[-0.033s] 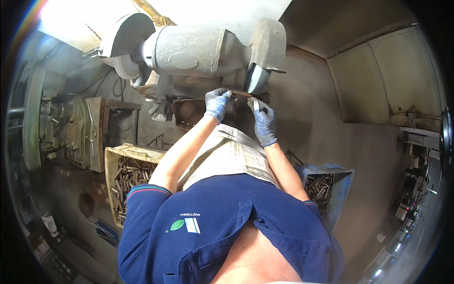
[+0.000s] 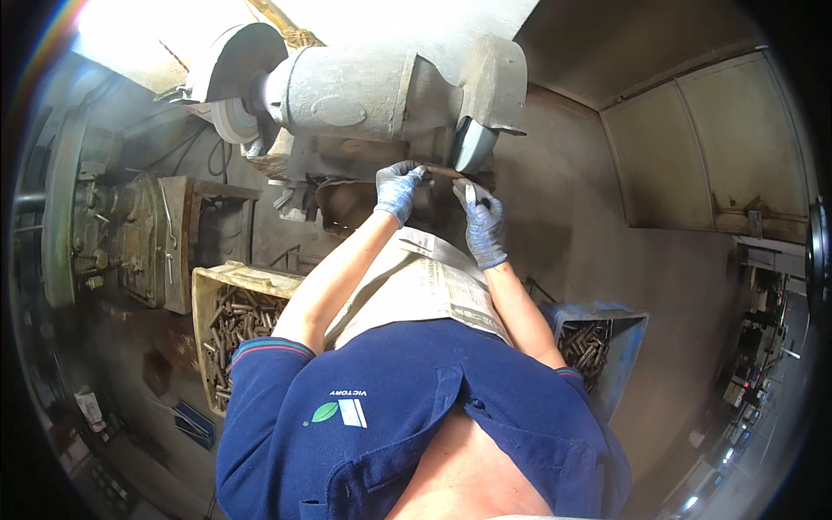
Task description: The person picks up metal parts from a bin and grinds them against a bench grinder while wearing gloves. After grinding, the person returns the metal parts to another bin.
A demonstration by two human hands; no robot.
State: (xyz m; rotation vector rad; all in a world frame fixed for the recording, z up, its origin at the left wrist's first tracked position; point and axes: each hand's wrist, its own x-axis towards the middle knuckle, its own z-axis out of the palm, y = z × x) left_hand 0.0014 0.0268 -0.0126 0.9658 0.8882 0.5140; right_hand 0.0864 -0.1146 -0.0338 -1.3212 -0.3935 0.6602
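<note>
Both my hands wear blue and grey work gloves. Between them a short brownish metal rod [image 2: 444, 172] lies roughly level, just below the right wheel [image 2: 475, 146] of a bench grinder [image 2: 342, 95]. My left hand [image 2: 399, 191] pinches the rod's left end. At its right end, the fingers of my right hand [image 2: 481, 222] are closed on it. The rod's far side is close to the wheel's lower edge; whether they touch, I cannot tell.
A yellowish crate [image 2: 204, 321] of small metal pieces stands to my left, a blue crate [image 2: 626, 347] of similar pieces to my right. The grinder's left wheel [image 2: 234, 121] is partly guarded. Machinery [image 2: 139, 234] stands at far left; pale panels [image 2: 711, 147] are at right.
</note>
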